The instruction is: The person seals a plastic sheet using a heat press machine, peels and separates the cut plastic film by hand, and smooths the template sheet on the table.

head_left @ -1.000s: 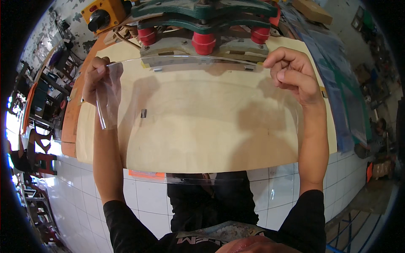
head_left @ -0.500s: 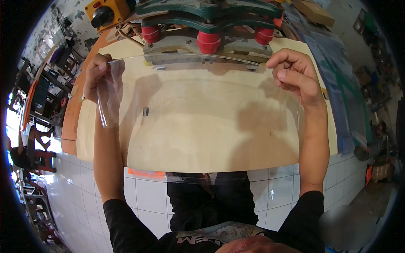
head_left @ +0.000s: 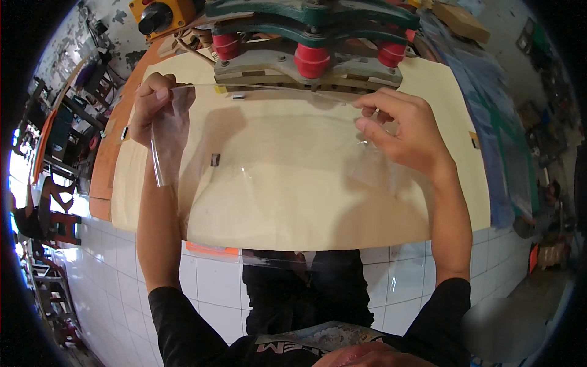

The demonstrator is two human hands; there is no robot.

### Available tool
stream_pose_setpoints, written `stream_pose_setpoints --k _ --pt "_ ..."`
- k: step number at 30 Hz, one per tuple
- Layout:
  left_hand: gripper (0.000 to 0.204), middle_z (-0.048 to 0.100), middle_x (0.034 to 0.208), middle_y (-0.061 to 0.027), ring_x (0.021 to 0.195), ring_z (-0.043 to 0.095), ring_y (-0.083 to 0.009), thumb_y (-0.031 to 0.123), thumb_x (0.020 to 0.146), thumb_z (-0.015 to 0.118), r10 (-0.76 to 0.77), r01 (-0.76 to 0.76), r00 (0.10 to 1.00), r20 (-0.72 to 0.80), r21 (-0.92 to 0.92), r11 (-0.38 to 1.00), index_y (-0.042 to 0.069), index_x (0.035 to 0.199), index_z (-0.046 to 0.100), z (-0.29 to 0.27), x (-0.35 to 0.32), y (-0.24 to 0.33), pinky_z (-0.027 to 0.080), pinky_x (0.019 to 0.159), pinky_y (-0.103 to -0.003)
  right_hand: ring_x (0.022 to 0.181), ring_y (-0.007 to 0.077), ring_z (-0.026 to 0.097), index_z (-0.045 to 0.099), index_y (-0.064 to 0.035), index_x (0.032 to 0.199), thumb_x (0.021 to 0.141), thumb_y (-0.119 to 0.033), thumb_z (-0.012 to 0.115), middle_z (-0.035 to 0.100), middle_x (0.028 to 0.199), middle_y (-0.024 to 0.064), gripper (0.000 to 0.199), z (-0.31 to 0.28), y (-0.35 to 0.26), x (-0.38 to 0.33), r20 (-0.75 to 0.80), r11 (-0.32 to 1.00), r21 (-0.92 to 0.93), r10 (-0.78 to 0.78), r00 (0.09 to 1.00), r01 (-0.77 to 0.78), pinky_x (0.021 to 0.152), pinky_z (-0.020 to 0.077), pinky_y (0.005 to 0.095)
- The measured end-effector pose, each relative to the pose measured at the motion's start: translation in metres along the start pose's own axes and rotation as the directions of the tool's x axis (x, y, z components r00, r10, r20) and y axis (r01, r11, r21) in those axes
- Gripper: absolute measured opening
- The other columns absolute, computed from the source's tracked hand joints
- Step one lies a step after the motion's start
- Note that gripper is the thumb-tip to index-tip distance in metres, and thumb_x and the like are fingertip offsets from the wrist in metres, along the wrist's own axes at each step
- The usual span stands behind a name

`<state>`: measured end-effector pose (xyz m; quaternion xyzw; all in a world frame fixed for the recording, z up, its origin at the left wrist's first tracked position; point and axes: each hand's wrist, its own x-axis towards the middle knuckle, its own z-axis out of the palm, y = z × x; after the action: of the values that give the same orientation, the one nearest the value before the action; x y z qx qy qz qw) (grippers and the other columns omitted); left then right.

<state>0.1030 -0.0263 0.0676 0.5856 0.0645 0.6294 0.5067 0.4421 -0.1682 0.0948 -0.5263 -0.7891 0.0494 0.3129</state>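
Note:
A large clear plastic sheet (head_left: 275, 183) spreads over the pale yellow board (head_left: 471, 202), its near edge hanging past the board's front. My left hand (head_left: 153, 107) is closed on the sheet's far left corner, where a flap folds down over the wrist. At the far right part of the sheet, my right hand (head_left: 400, 125) has its fingers and thumb curled round the film, which creases and glints below them. A small dark block (head_left: 215, 159) shows through the sheet on the left. Another small block (head_left: 238, 96) lies near the far edge.
Just beyond the sheet stands a press with green plates (head_left: 318, 27) and red cylindrical supports (head_left: 312, 61). A yellow control box (head_left: 160, 18) with a black knob is at far left. Blue-tinted plastic sheeting (head_left: 489, 128) lies along the right; a cardboard box (head_left: 460, 22) sits behind.
My right hand has moved left and slightly nearer, its fingers now over the sheet. My left hand has shifted slightly right with its corner, and the sheet's far edge has come nearer.

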Motion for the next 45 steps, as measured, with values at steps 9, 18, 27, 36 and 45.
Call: stream_pose_setpoints --k 9,18,27,36,45 --pt "0.017 0.030 0.066 -0.0011 0.055 0.026 -0.0114 0.015 0.079 0.049 -0.051 0.051 0.999 0.005 -0.060 0.997 0.006 0.070 0.037 0.005 -0.003 0.002 0.024 0.055 -0.028 0.077 0.0143 0.062 0.066 -0.0008 0.114 0.084 0.001 0.062 0.066 0.088 0.0089 0.031 0.010 -0.022 0.000 -0.053 0.970 0.238 -0.029 0.998 0.041 0.069 0.0511 0.0260" --pt "0.013 0.031 0.065 -0.0011 0.054 0.026 -0.0118 0.012 0.075 0.049 -0.065 0.066 0.998 0.013 -0.082 0.994 0.007 0.069 0.038 0.008 -0.004 -0.002 0.023 0.055 -0.028 0.058 0.0166 0.052 0.065 -0.0033 0.109 0.082 0.004 0.059 0.058 0.077 0.0082 0.028 0.014 -0.020 -0.001 -0.110 0.958 0.249 -0.118 0.987 0.143 0.056 0.0453 0.0277" --pt "0.012 0.031 0.064 -0.0011 0.055 0.027 -0.0122 0.011 0.073 0.049 -0.081 0.081 0.997 0.007 -0.128 0.989 0.007 0.069 0.039 0.011 -0.004 -0.001 0.024 0.055 -0.028 0.064 0.0220 0.059 0.066 -0.0049 0.107 0.084 0.002 0.057 0.064 0.085 0.0110 0.025 0.023 -0.026 0.000 -0.165 0.963 0.208 -0.137 0.977 0.170 0.059 0.0478 0.0326" --pt "0.010 0.036 0.063 -0.0020 0.054 0.032 -0.0127 0.010 0.072 0.049 -0.086 0.086 0.996 0.007 -0.133 0.987 0.006 0.069 0.041 0.009 -0.005 -0.001 0.027 0.055 -0.028 0.063 0.0225 0.058 0.067 -0.0058 0.107 0.085 -0.001 0.059 0.062 0.081 0.0110 0.023 0.023 -0.033 -0.002 -0.112 0.966 0.251 -0.039 0.993 0.066 0.059 0.0477 0.0339" --pt "0.008 0.035 0.063 -0.0020 0.054 0.031 -0.0121 0.009 0.071 0.050 -0.096 0.100 0.995 0.029 -0.159 0.982 0.005 0.069 0.043 0.007 -0.004 -0.004 0.026 0.054 -0.028 0.063 0.0258 0.058 0.068 -0.0069 0.107 0.086 -0.002 0.059 0.062 0.079 0.0114 0.023 0.022 -0.028 0.000 -0.159 0.972 0.180 -0.123 0.980 0.151 0.060 0.0477 0.0350"
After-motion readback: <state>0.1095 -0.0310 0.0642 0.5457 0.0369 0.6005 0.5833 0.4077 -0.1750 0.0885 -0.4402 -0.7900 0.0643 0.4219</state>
